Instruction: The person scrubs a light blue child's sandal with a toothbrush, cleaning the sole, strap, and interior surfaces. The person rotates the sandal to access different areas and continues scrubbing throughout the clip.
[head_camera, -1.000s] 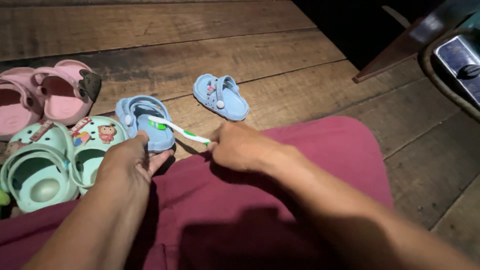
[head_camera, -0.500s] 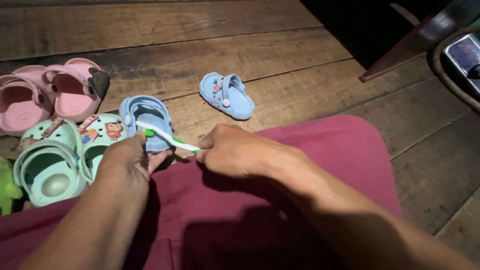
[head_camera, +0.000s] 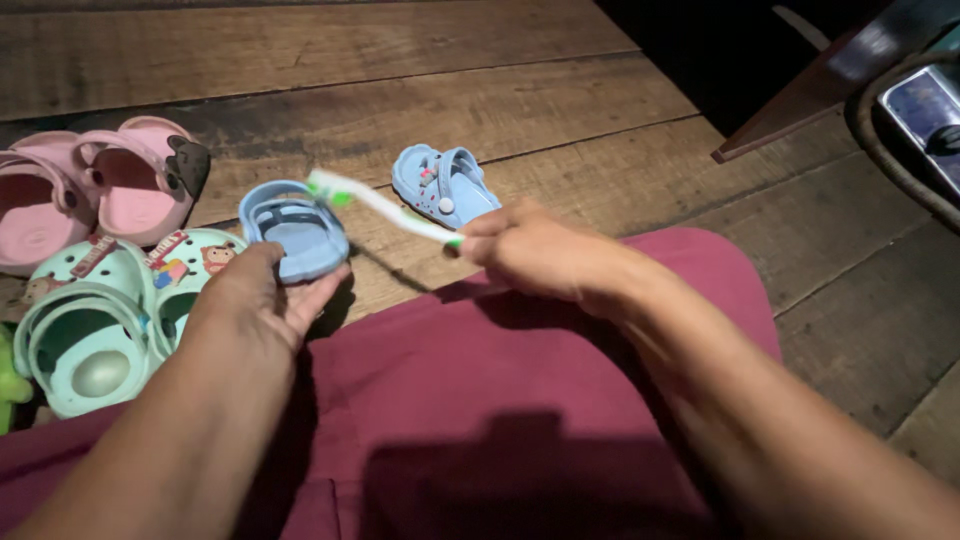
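Left hand (head_camera: 255, 300) clamped on blue clog (head_camera: 295, 232), heel hidden. Right hand (head_camera: 530, 250) pinched on blurred white-green toothbrush (head_camera: 375, 203). Colourful badges on mint clogs (head_camera: 90, 315), partly cut off.

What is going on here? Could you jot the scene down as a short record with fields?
Left hand: left hand holds a small blue clog by its heel end
Right hand: right hand holds a white and green toothbrush, head over the held clog
Other blue clog: second blue clog lies on the wooden floor
Beside left hand: mint green clogs with cartoon charms, pink clogs behind them
Lap: dark red cloth
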